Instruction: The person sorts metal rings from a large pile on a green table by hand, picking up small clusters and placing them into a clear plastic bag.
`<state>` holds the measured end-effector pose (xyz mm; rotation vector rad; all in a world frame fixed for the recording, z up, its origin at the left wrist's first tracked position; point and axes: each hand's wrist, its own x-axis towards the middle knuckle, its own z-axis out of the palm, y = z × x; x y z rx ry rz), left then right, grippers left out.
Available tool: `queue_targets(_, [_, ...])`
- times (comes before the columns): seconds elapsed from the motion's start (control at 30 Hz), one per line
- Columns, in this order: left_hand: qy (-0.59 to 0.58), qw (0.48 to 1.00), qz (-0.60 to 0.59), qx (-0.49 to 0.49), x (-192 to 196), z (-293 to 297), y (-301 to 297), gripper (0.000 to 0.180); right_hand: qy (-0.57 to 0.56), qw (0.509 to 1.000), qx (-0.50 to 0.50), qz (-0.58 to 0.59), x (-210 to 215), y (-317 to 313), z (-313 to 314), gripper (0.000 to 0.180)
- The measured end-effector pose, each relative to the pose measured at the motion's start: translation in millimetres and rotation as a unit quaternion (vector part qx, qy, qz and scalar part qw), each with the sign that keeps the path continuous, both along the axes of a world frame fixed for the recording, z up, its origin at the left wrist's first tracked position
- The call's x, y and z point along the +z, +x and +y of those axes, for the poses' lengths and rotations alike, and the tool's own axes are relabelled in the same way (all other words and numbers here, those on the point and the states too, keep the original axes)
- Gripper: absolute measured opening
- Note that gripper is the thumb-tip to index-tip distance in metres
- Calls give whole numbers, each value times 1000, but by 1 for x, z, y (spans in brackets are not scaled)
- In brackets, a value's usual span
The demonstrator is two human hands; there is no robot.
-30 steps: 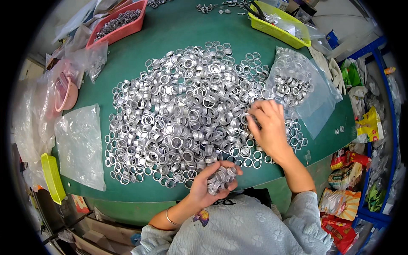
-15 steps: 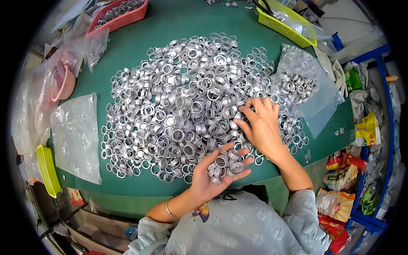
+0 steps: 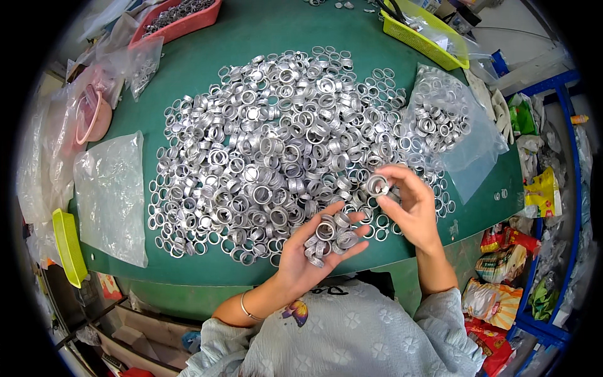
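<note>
A wide heap of silvery metal rings (image 3: 270,144) covers the middle of the green table. My left hand (image 3: 300,261), palm up at the near edge of the heap, cups several metal rings (image 3: 331,232) in its curled fingers. Up and to the right of it, my right hand (image 3: 411,207) pinches one metal ring (image 3: 377,186) between thumb and fingertips, raised over the pile with its round opening showing. A clear plastic bag (image 3: 471,166) with more rings inside lies beyond the right hand, against the heap's right side.
An empty-looking clear bag (image 3: 113,201) lies flat on the left. A red tray (image 3: 188,24) of small metal parts and a yellow-green basket (image 3: 424,45) stand at the back. A pink basket (image 3: 95,122) and a green tray (image 3: 70,251) line the left edge; a blue rack (image 3: 568,157) stands right.
My right hand has drawn back from the heap, toward me and slightly right, lifting a ring between its fingers. My left hand still holds its rings in nearly the same place.
</note>
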<state>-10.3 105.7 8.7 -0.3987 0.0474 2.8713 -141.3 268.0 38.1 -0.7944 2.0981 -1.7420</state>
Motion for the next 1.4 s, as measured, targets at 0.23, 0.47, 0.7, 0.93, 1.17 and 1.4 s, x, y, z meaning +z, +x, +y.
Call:
queue_targets(0.23, [-20,1000,-9,-11,-1,8,-4,46,-138,972,70,-179,2,11,7,33])
queue_targets(0.47, [-118,993,-15,-19,6,10,-12,45,94,979,53,171,18,24,9,39])
queue_targets(0.7, [-175,982,-15,-64,9,13,-17,38,66,975,54,204,23,23,16,35])
queue_targets(0.93, [-215,972,-46,-77,17,18,-22,41,46,989,37,134,17,23,25,29])
queue_targets(1.17, [-249,965,-49,-60,22,21,-23,41,33,973,-15,230,7,30,24,19])
queue_targets(1.4, [-271,962,-16,-39,30,28,-18,39,-14,977,-6,212,0,30,28,15])
